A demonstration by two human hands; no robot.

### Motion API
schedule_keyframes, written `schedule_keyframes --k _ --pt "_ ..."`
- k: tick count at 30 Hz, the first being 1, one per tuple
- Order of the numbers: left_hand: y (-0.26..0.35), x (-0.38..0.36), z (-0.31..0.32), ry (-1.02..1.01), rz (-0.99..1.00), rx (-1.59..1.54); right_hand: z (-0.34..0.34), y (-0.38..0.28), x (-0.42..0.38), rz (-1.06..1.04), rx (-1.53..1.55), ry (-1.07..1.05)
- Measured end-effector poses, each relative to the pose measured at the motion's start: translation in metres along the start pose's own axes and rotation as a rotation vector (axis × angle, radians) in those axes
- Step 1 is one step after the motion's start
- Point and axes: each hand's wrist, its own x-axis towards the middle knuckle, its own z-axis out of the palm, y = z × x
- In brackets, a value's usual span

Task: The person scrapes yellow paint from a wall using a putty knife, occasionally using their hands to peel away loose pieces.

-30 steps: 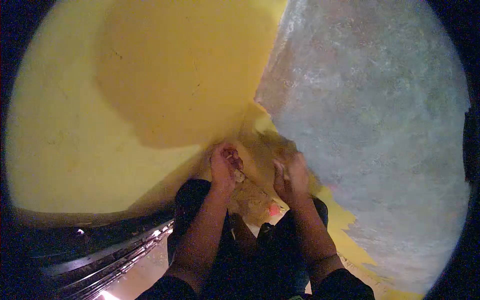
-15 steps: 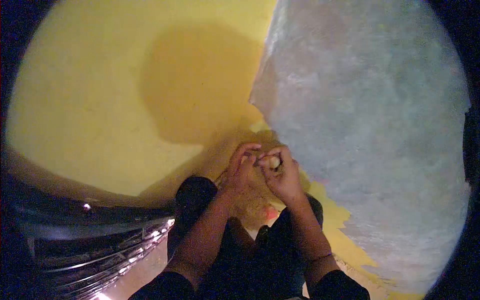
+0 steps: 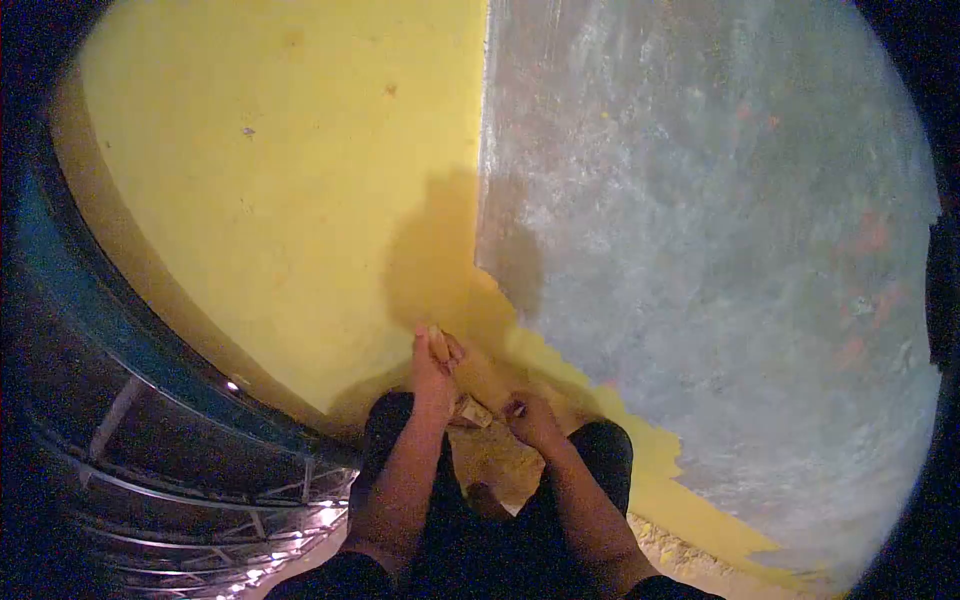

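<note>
My left hand (image 3: 432, 372) is closed around a small yellowish piece (image 3: 438, 345), held in front of the yellow surface. Lower and to the right, my right hand (image 3: 534, 420) has its fingers curled together, with a small pale spot showing between them that is too small to name. A pale, blocky object (image 3: 472, 412) lies between my two hands, just beside my left wrist.
A yellow painted surface (image 3: 270, 200) fills the left and meets a grey, stained surface (image 3: 690, 200) on the right along a ragged edge. Metal framework (image 3: 180, 495) with bright lights is at lower left. Rough crumbly material (image 3: 680, 550) lines the lower right edge.
My hands were close together at the centre; now they are apart, the left further left and the right lower. The view has shifted, and the blocky object now shows between them.
</note>
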Motion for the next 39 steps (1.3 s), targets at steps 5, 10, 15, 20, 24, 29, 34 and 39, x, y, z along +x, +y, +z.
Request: schedule_keyframes --k 5,10,15,20,24,29,34,39 --pt "0.058 -0.001 0.052 -0.225 0.003 0.253 0.043 0.004 0.007 -0.155 -0.188 -0.344" --pt "0.064 0.029 0.086 -0.351 0.093 0.403 0.090 0.009 -0.023 -0.338 -0.175 -0.572" --pt "0.071 0.059 0.105 -0.349 0.185 0.403 0.073 -0.019 -0.029 -0.159 -0.377 -0.814" --pt "0.109 0.051 0.132 -0.432 0.507 -0.030 0.052 -0.019 -0.020 -0.161 -0.320 -0.607" --pt "0.105 0.048 0.105 -0.576 0.633 -0.111 0.069 0.004 -0.021 -0.124 -0.340 -0.635" --pt "0.073 0.058 0.098 -0.477 0.530 -0.114 0.080 0.009 -0.005 -0.074 -0.452 -0.719" --pt "0.003 0.090 0.072 -0.484 0.736 -0.248 0.085 0.037 0.008 -0.103 -0.309 -0.569" --pt "0.004 0.102 0.059 -0.631 0.735 -0.157 0.065 0.000 0.011 0.004 -0.325 -0.632"
